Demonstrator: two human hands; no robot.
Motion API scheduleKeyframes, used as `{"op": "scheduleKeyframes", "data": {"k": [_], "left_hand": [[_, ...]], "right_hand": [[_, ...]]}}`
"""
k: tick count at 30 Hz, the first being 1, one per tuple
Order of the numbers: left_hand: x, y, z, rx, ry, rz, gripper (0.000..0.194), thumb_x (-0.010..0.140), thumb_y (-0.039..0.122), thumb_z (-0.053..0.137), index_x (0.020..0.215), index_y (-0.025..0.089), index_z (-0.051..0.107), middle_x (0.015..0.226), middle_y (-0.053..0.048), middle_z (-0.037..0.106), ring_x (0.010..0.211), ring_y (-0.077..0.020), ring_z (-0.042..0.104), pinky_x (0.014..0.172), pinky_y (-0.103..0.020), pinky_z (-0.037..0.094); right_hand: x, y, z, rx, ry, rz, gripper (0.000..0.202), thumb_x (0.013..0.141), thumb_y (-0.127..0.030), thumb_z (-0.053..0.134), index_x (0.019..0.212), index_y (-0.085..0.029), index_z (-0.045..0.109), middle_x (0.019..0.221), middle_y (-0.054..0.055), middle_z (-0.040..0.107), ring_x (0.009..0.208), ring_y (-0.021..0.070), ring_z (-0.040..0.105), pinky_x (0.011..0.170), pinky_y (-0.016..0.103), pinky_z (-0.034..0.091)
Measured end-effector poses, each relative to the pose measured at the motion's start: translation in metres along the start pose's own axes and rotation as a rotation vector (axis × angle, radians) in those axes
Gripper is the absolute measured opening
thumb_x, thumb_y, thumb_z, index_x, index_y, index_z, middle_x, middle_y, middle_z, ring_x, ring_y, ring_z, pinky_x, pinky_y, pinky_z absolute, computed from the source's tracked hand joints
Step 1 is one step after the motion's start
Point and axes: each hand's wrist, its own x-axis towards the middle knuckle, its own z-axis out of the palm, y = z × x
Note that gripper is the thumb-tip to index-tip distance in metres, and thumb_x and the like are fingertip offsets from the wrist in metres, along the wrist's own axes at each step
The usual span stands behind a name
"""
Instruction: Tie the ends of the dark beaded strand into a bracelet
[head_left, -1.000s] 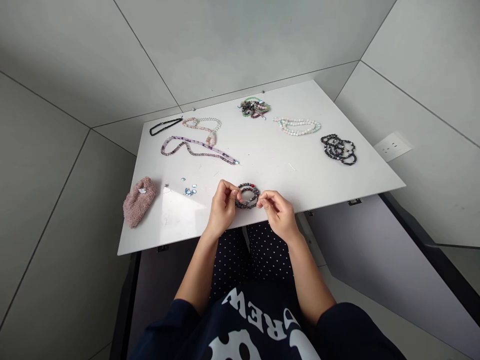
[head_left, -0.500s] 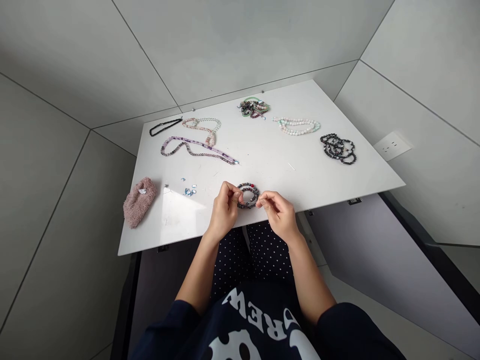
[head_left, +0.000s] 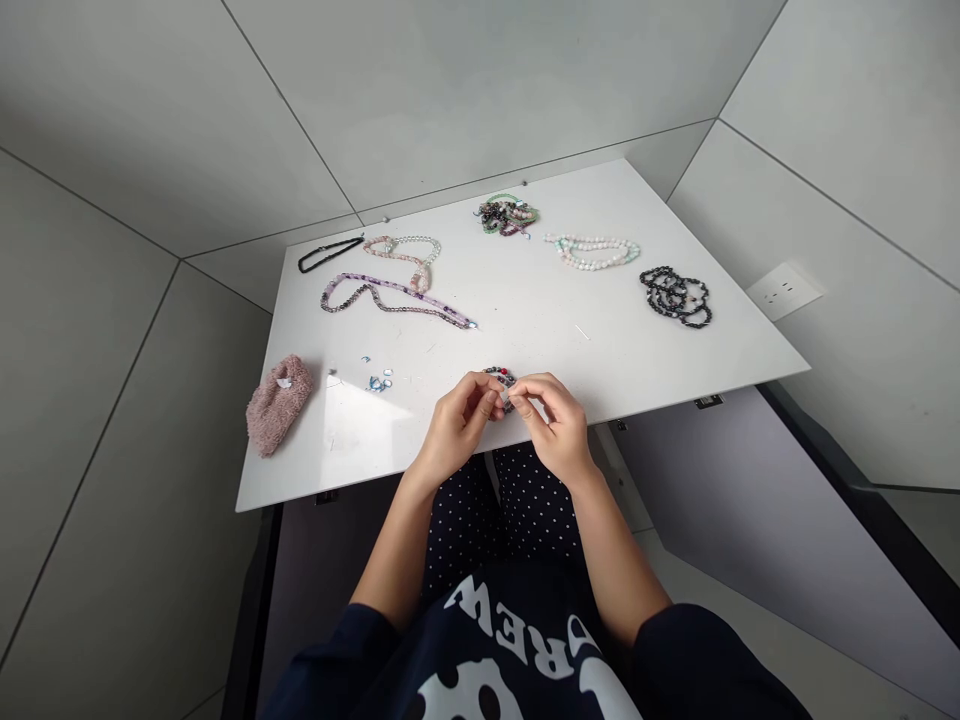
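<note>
A coil of dark beads (head_left: 498,371) with one red bead lies near the table's front edge, partly hidden behind my hands. My left hand (head_left: 459,422) is closed in a pinch at the coil's left side. From the right, my right hand (head_left: 553,420) pinches thumb against forefinger, its tips almost meeting those of the left hand. Whatever sits between the fingertips is too small to make out. Both hands are just over the front part of the white table (head_left: 517,340).
Purple and grey bead strands (head_left: 397,295) lie left of centre. Farther back are a mixed bead pile (head_left: 508,214) and a pale strand (head_left: 596,252). Dark bracelets (head_left: 676,297) lie right. A fuzzy pink pouch (head_left: 279,405) and blue scraps (head_left: 379,382) are at left.
My two hands have come closer together, the fingertips now nearly touching over the bead coil. More of the coil is covered by them. Other things on the table have stayed put.
</note>
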Motion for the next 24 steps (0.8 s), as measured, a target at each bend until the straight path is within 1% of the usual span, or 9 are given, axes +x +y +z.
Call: {"op": "scheduleKeyframes", "data": {"k": [3,6,8,10,13,15,17,19,24], "left_hand": [[-0.002,0.006,-0.001,0.017,-0.02,-0.01,0.02,0.098,0.034,0.054,0.11,0.02,0.063,0.093,-0.006,0.065,0.083,-0.0153,0.062,0.079,-0.033,0.054],[-0.002,0.007,0.0,0.066,-0.01,0.029,0.019,0.095,0.034,0.061,0.106,0.02,0.067,0.094,-0.007,0.066,0.086,-0.0168,0.062,0.079,-0.034,0.054],[-0.001,0.005,0.001,0.078,0.031,0.055,0.016,0.092,0.033,0.065,0.1,0.02,0.068,0.092,-0.007,0.066,0.084,-0.0162,0.062,0.077,-0.034,0.054],[0.001,0.004,0.002,0.041,0.082,0.041,0.015,0.09,0.033,0.068,0.095,0.019,0.069,0.089,-0.006,0.067,0.082,-0.0153,0.062,0.076,-0.033,0.054],[0.003,0.002,0.004,-0.067,0.143,-0.022,0.015,0.088,0.034,0.071,0.093,0.019,0.071,0.09,-0.006,0.069,0.082,-0.0152,0.064,0.078,-0.034,0.056],[0.004,0.002,0.004,-0.122,0.169,-0.039,0.015,0.086,0.033,0.073,0.092,0.02,0.072,0.092,-0.006,0.07,0.084,-0.0154,0.066,0.08,-0.034,0.057],[0.004,0.001,0.004,-0.155,0.188,-0.034,0.014,0.084,0.032,0.075,0.091,0.02,0.074,0.094,-0.006,0.07,0.085,-0.0155,0.066,0.08,-0.035,0.058],[0.004,0.0,0.004,-0.158,0.2,-0.021,0.012,0.084,0.031,0.075,0.091,0.02,0.075,0.095,-0.006,0.069,0.086,-0.0157,0.067,0.079,-0.034,0.058],[0.004,-0.001,0.004,-0.028,0.203,0.042,0.012,0.084,0.03,0.075,0.094,0.023,0.077,0.094,-0.006,0.066,0.085,-0.0157,0.063,0.077,-0.034,0.056]], "right_hand": [[0.003,-0.003,0.0,-0.028,0.017,-0.02,0.01,0.096,-0.023,0.058,0.097,-0.025,0.068,0.094,0.004,0.065,0.088,0.018,0.063,0.08,0.036,0.056],[0.006,-0.006,0.002,-0.034,0.031,-0.015,0.01,0.095,-0.024,0.06,0.097,-0.026,0.069,0.094,0.004,0.065,0.086,0.0177,0.063,0.078,0.036,0.057],[0.007,-0.007,0.004,-0.02,0.037,0.002,0.009,0.094,-0.026,0.061,0.097,-0.026,0.07,0.093,0.004,0.065,0.083,0.0171,0.063,0.077,0.036,0.057],[0.008,-0.007,0.005,0.007,0.061,0.032,0.009,0.094,-0.028,0.062,0.097,-0.026,0.071,0.093,0.004,0.065,0.084,0.0174,0.064,0.078,0.036,0.058],[0.006,-0.004,0.006,0.042,0.088,0.1,0.015,0.095,-0.029,0.061,0.107,-0.025,0.07,0.1,0.006,0.07,0.093,0.0194,0.067,0.084,0.039,0.057],[0.004,-0.001,0.006,0.034,0.052,0.129,0.019,0.095,-0.028,0.061,0.111,-0.026,0.069,0.106,0.007,0.072,0.098,0.0204,0.067,0.088,0.04,0.057],[0.002,0.002,0.007,0.004,0.012,0.127,0.017,0.093,-0.027,0.064,0.108,-0.025,0.071,0.105,0.006,0.074,0.099,0.021,0.067,0.09,0.041,0.056],[0.0,0.004,0.01,-0.015,0.003,0.115,0.012,0.09,-0.026,0.067,0.101,-0.025,0.073,0.102,0.006,0.075,0.099,0.0214,0.067,0.09,0.042,0.056],[0.0,0.006,0.014,-0.015,0.021,0.134,0.008,0.09,-0.027,0.068,0.094,-0.025,0.074,0.097,0.006,0.075,0.096,0.0224,0.066,0.087,0.043,0.056]]}}
